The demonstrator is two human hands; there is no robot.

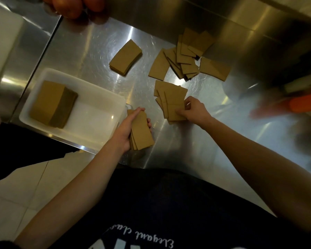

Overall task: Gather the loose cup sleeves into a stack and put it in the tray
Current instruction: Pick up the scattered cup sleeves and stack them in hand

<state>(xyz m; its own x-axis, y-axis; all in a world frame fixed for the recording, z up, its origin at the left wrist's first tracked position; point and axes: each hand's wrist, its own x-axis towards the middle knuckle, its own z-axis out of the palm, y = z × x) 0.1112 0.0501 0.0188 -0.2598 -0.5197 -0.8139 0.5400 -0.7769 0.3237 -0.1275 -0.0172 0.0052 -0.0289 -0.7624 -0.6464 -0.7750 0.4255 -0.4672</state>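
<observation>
flat brown cardboard cup sleeves, curved-edged, on a brushed steel counter (90,47). gathered bundle (142,131) clasped in left hand (128,126), long axis running away from the body, beside the white rectangular plastic tray (97,97). fanned cluster (171,103) pinched by right hand (192,109), lying roughly lengthwise. tall squared stack (52,103) in tray's left part. small neat stack (126,57) angled diagonally; scattered overlapping pile (188,56) farther right. blurred orange object (305,103) at right edge.
</observation>
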